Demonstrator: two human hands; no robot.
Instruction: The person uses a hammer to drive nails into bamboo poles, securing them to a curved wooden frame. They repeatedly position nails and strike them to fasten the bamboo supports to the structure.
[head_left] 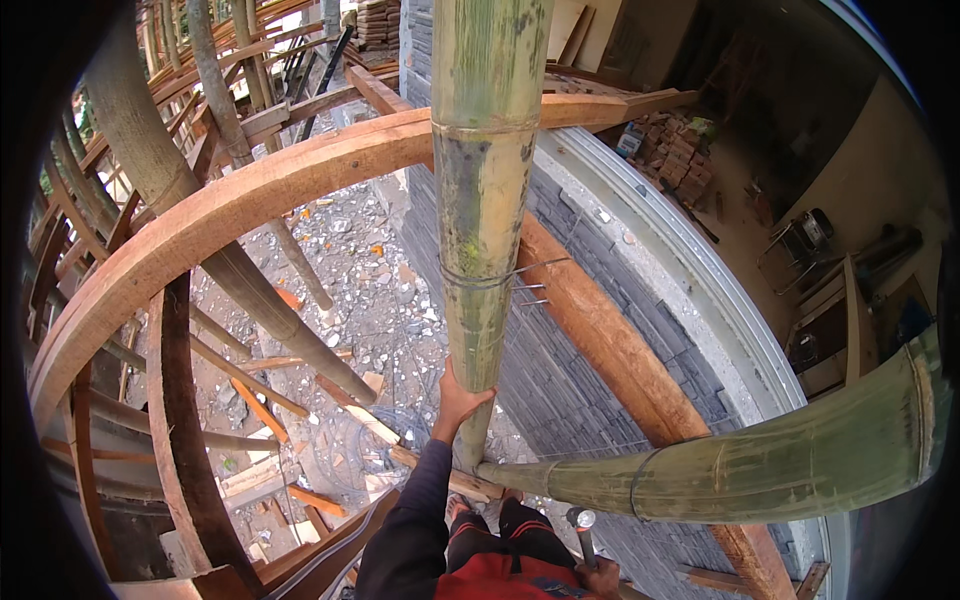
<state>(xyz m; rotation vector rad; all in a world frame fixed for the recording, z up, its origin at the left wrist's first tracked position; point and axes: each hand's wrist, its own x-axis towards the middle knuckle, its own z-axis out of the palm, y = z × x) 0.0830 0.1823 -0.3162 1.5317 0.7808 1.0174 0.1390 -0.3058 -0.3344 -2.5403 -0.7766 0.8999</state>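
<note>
Bamboo is what we are working on up here. Our left hand (458,400) is wrapped around the upright bamboo pole (484,200), low down, just under a few turns of wire (490,278) that go round the pole. Our right hand (600,577) is down by our hip, closed around the handle of a hammer (583,530) (its shiny head points up).

The wire is already round the pole, and its loose ends stick out to the right toward the slanting wooden beam (610,345). So that tie looks started to us, but the ends are not tucked in, so we think it is not finished. A second bamboo pole (760,465) lies across, and its thin end meets the upright one just below our left hand. We cannot see any wire at that meeting spot, so we guess that joint is not tied yet.

A big curved wooden beam (200,225) runs behind the pole. Next to us is a grey brick wall (570,380). Far below, the ground (370,280) is covered in rubble and wood scraps.

We see no boxes, buckets or bags near us. A pile of reddish bricks (672,148) sits loose on the floor to the right, not in anything.
</note>
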